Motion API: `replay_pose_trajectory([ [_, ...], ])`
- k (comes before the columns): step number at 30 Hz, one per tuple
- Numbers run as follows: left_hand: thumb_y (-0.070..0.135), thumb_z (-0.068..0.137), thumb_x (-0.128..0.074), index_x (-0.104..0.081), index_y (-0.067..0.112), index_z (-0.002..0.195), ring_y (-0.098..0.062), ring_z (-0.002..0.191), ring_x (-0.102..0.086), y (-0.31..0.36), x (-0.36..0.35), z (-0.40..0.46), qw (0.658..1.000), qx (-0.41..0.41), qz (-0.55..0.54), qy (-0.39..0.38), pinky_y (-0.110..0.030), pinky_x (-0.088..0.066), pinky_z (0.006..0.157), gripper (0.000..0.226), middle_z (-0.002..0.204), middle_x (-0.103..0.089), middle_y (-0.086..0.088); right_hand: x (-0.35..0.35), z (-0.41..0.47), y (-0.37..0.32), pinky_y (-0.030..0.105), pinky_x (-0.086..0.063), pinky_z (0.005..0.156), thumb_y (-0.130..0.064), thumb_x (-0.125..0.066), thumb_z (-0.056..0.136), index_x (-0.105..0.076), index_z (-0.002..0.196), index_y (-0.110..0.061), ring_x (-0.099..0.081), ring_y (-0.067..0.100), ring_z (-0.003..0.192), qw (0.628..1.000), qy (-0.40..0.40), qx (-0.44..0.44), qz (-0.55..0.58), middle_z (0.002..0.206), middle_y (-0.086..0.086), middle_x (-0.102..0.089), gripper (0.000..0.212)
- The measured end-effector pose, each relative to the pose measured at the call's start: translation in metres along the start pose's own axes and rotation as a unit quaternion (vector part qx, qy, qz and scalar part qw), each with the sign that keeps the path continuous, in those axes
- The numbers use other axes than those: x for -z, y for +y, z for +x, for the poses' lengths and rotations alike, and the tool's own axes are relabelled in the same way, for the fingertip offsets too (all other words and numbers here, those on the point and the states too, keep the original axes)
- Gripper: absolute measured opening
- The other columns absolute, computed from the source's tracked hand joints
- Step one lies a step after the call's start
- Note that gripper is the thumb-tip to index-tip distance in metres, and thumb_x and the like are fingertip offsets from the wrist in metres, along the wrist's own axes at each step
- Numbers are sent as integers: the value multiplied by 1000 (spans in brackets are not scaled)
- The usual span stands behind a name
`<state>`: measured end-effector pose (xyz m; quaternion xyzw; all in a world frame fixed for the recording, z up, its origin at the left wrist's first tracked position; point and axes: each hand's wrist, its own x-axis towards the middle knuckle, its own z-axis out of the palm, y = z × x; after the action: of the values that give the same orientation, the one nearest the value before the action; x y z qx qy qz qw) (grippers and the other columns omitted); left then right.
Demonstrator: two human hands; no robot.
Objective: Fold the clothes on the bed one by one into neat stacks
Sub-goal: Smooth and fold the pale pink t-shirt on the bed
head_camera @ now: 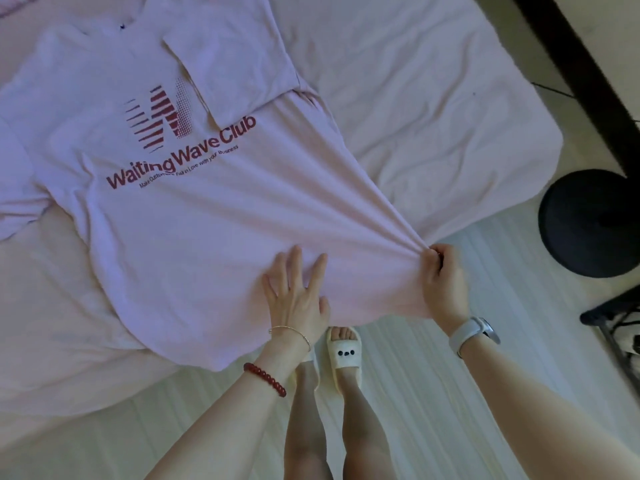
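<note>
A pale pink T-shirt [180, 216] with red "Waiting Wave Club" print lies face up across the bed [433, 109], its hem toward me and hanging over the bed's edge. One sleeve [228, 64] is folded over onto the chest. My left hand [298, 296] lies flat with spread fingers on the shirt near the hem. My right hand [441, 282] pinches a bunched hem corner at the bed's edge and pulls the cloth taut, so creases fan out from it.
The bed has a pink sheet, rumpled at the right. Pale floor lies below, with my feet in white slippers [344, 355]. A round black stool [592, 223] stands at the right, beside a dark frame [613, 327]. A dark furniture edge [588, 74] runs along the upper right.
</note>
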<state>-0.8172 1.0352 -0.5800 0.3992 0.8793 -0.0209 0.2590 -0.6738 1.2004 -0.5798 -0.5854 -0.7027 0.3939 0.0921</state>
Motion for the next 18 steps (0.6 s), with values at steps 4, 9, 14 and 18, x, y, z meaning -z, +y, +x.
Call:
replay_pose_trajectory([
  [4,35,92,-42,-11,34,147,-33,141,17,-5,-16,1,992,-22,51,-114,-56,-9,111,64,155,18,-4,-7,16,-2,47,-40,82,-22,-34,99,-47,107,-6,-52,41,96,984,-55,-85,-145,120,17,-45,22],
  [9,28,93,-41,-31,30,143,-25,144,4,-17,-16,-11,989,-57,-10,-138,-41,-8,114,51,158,-1,0,-29,14,-15,44,-26,100,-6,-40,88,-37,131,-12,-39,33,122,962,-35,-76,-261,141,12,-31,43],
  [14,6,88,-51,-50,9,128,-24,134,-29,-45,-1,-38,943,152,-293,35,-27,-23,106,40,143,-35,-11,-65,-27,-60,62,-11,109,4,-53,74,-42,139,-11,-33,36,135,928,-91,224,-283,147,18,-35,68],
  [18,1,87,-53,-36,0,136,-30,133,-30,-98,3,-44,806,413,-391,165,-35,-28,105,52,143,-30,-21,-113,-50,-88,55,9,111,-13,-39,91,-14,150,-22,1,27,145,850,-257,312,-337,158,6,-6,64],
])
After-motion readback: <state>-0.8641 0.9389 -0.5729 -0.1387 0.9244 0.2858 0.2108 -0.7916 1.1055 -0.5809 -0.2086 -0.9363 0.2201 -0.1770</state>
